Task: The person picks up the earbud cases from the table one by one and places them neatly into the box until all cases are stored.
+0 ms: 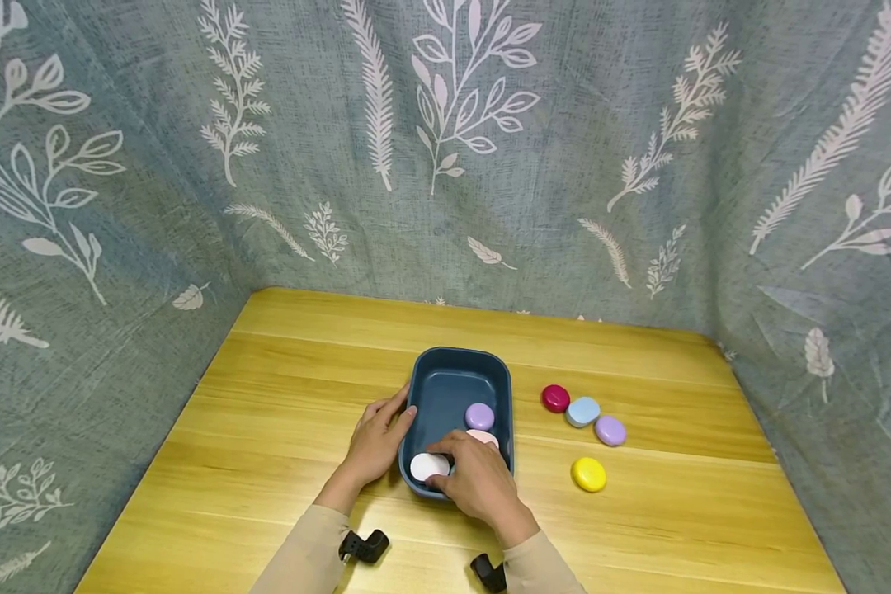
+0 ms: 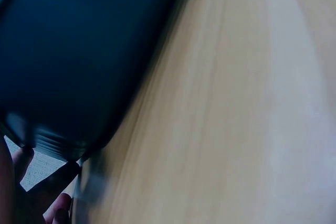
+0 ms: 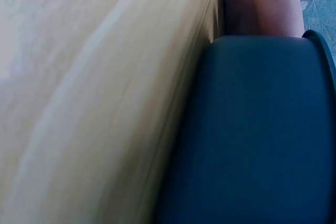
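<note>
A dark blue rectangular box [image 1: 456, 354] stands on the table. My left hand [image 1: 374, 440] rests against its left wall, thumb at the rim and fingers fairly straight along the outside. Inside the box's near end, my right hand [image 1: 478, 477] pinches a white rounded disc [image 1: 427, 468] between thumb and fingers. A pale pink disc [image 1: 484, 437] lies partly hidden behind that hand. Beyond it is a purple disc [image 1: 479, 416]. In the left wrist view, fingertips [image 2: 71, 169] touch the box's outer wall [image 2: 79, 66]. The right wrist view shows the box wall [image 3: 257, 129] and part of a hand or arm.
Right of the box lie a dark red disc [image 1: 555, 398], a light blue one [image 1: 582, 412] and a second purple disc [image 1: 610, 431] in a slanting row. A yellow disc [image 1: 589, 474] lies nearer. Patterned grey-blue cloth [image 1: 445, 206] surrounds the wooden table [image 1: 282, 396].
</note>
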A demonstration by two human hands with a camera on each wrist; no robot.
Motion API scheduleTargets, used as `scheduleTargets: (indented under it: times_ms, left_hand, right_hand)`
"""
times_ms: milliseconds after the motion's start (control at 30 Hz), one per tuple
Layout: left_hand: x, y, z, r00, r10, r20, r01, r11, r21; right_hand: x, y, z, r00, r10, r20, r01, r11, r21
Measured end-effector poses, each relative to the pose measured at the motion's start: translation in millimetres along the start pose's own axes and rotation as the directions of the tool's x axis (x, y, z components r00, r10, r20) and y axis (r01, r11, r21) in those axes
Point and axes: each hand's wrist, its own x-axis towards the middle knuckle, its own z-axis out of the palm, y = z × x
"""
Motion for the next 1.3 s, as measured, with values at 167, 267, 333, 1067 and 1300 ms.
scheduleTargets:
  times_ms: [167,267,333,1067,1300]
  left_hand:
    - [-1.2,1.6,0.2,1.000,0.002,0.003,-0.002,1.000,0.001]
    - [-1.8,2.4,0.1,1.000,0.001,0.006,-0.001,1.000,-0.003]
    - [-1.9,2.2,0.4,1.000,0.001,0.004,-0.001,1.000,-0.003]
    - [-1.3,-0.5,1.7,1.000,0.012,-0.012,-0.012,1.000,-0.003]
    - [-1.1,-0.3,2.4,1.000,0.015,-0.017,-0.015,1.000,0.001]
  right_hand:
    - [-2.1,0.4,0.0,1.000,-0.007,-0.020,0.007,1.000,0.006]
    - [-3.1,0.0,-0.4,1.000,-0.006,-0.025,0.006,1.000,0.012]
    - [-3.5,-0.1,-0.6,1.000,-0.004,-0.025,0.004,1.000,0.014]
    - [-11.4,2.8,2.8,0.968,-0.106,-0.227,0.113,0.993,0.019]
    - [-13.8,6.1,-0.5,0.944,-0.131,-0.302,0.180,0.974,0.141]
